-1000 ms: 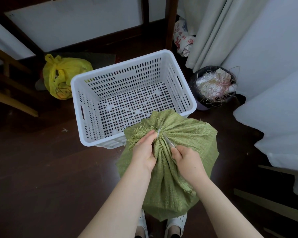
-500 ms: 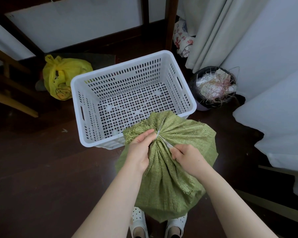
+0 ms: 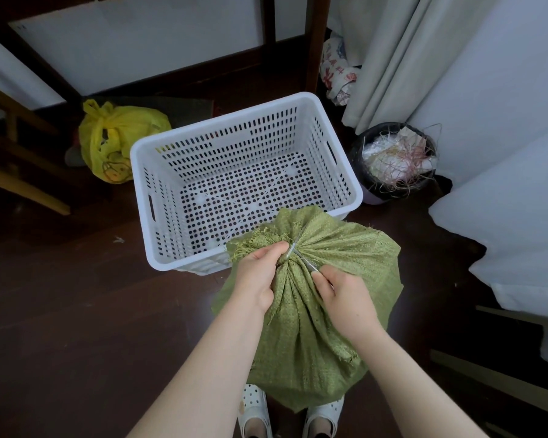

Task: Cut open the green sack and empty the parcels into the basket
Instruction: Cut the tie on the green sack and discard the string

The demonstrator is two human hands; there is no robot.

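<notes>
A bulging green woven sack (image 3: 345,257) stands on the dark floor in front of my feet, its mouth gathered and tied. My left hand (image 3: 260,273) pinches the gathered neck just below the frayed top. Small metal scissors (image 3: 301,256) are held in my right hand (image 3: 342,295), with their blades at the tie, right beside my left fingertips. Just beyond the sack stands a white perforated plastic basket (image 3: 355,188) with nothing inside. No parcels are visible; the sack hides its contents.
A knotted yellow plastic bag (image 3: 114,143) lies left of the basket. A black bin (image 3: 396,165) full of paper and straw stands to the right, by a curtain (image 3: 402,52). Wooden furniture legs flank the left side, white bedding the right.
The scissor blades have worked at the tie and sit a little lower against the neck. My left hand has shifted slightly on the gathered neck. The sack stays tied.
</notes>
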